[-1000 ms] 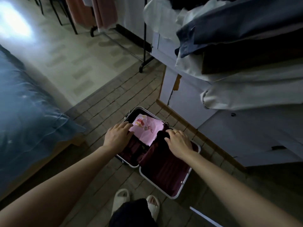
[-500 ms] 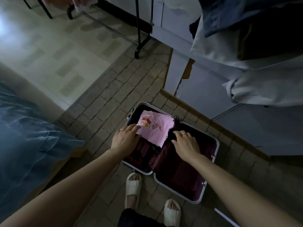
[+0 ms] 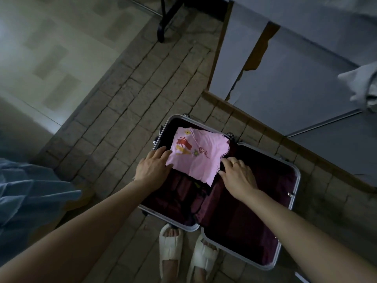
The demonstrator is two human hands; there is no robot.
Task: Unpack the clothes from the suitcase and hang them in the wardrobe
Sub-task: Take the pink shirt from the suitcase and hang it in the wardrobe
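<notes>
Two hands work inside the open suitcase [image 3: 296,180] on the floor. Left hand [image 3: 152,167] rests on the left edge of the folded pink garment [image 3: 199,155], fingers extended. Right hand [image 3: 237,175] grips the garment's right edge, fingers curled. The garment lies between both hands, atop dark red clothing [image 3: 177,193]. White slippers [image 3: 186,254] stand below the hands.
</notes>
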